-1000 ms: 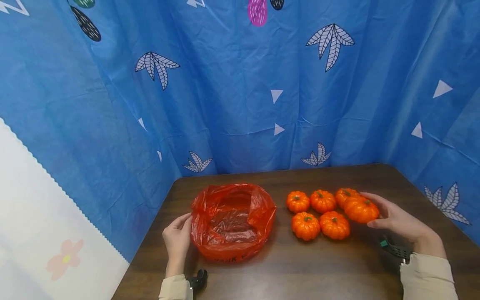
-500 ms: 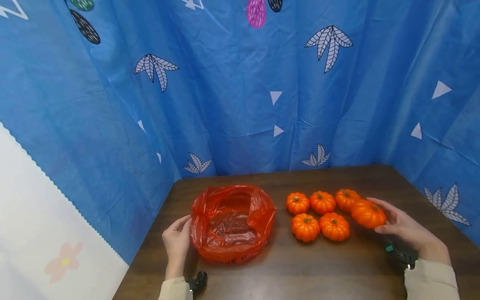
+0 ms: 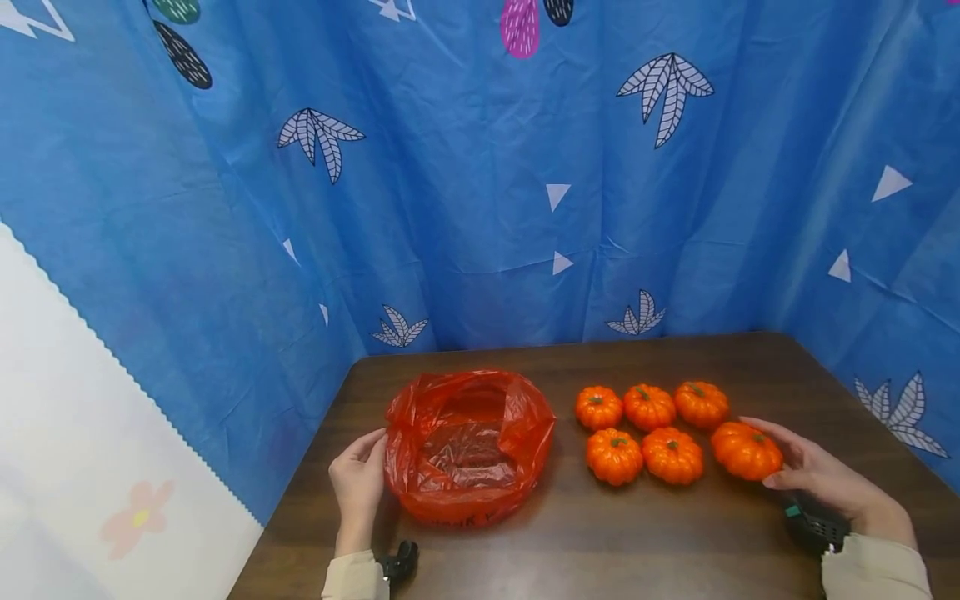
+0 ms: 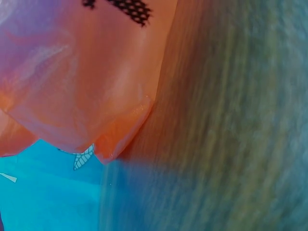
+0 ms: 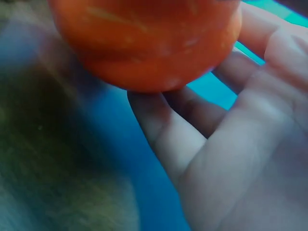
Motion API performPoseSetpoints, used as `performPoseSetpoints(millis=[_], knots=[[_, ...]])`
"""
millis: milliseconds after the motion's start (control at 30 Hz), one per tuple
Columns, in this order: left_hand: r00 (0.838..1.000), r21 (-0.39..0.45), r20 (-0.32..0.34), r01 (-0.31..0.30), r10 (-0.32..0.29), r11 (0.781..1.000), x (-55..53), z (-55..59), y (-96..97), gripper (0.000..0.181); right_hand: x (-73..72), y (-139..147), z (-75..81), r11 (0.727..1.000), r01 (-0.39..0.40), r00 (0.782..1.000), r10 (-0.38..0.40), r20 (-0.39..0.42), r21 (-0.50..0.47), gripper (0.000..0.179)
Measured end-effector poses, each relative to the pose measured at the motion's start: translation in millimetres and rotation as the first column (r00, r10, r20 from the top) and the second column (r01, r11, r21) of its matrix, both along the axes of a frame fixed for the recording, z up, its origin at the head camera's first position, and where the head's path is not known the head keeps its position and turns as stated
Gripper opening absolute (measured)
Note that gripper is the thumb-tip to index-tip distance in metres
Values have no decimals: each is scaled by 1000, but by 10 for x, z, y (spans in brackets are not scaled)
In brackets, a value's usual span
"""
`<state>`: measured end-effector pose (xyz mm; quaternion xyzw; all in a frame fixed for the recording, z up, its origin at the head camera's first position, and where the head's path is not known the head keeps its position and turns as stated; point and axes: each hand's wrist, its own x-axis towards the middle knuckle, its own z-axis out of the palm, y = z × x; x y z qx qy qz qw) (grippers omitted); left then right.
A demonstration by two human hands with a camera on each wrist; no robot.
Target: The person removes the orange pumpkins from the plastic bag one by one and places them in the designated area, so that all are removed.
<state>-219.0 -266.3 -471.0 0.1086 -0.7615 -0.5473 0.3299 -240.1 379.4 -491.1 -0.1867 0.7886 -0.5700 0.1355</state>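
My left hand [image 3: 358, 483] pinches the left edge of a red plastic bag [image 3: 472, 504], which stands on the table with its mouth wide. Black lettering shows on the bag's front. In the left wrist view the bag's wall [image 4: 91, 82] fills the upper left, and no fingers show. On the right, my right hand [image 3: 828, 482] holds a small orange pumpkin [image 3: 746, 451] at the front row's right end, fingers behind it and thumb on its near side. The right wrist view shows fingers curled against this pumpkin's [image 5: 149, 43] side and underside.
Several other small pumpkins [image 3: 614, 456] stand in two rows between bag and right hand. A dark wooden table [image 3: 600, 542] lies beneath, with a blue patterned curtain [image 3: 480, 167] behind it. White cloth [image 3: 90, 433] hangs at the left.
My right hand has moved right and toward me, lowering its pumpkin from over the back row to the front row's right end. My left hand stays at the bag.
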Motion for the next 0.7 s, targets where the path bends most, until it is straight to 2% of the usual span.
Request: performPoseSetpoints(millis=[100,333,467,700], knots=[[1000,1,-2,-3,3,1000,9,4,7,14,-5,-7,-29,1000,-3,1000,3,12,-3,74],[1000,32,20,-6,5,999,-4,-10,-4,15,-36,-9,-20,997,8,997,-2,-72,75,74],[1000,34,25,-6,5,999,-2,-10,-6,15,-62,-2,-17,995,5,999,-1,-43,95,75],[1000,38,17,-8,8,999,6,26,-13,16,-121,0,-37,998,-23,1000,23,13,54,71]])
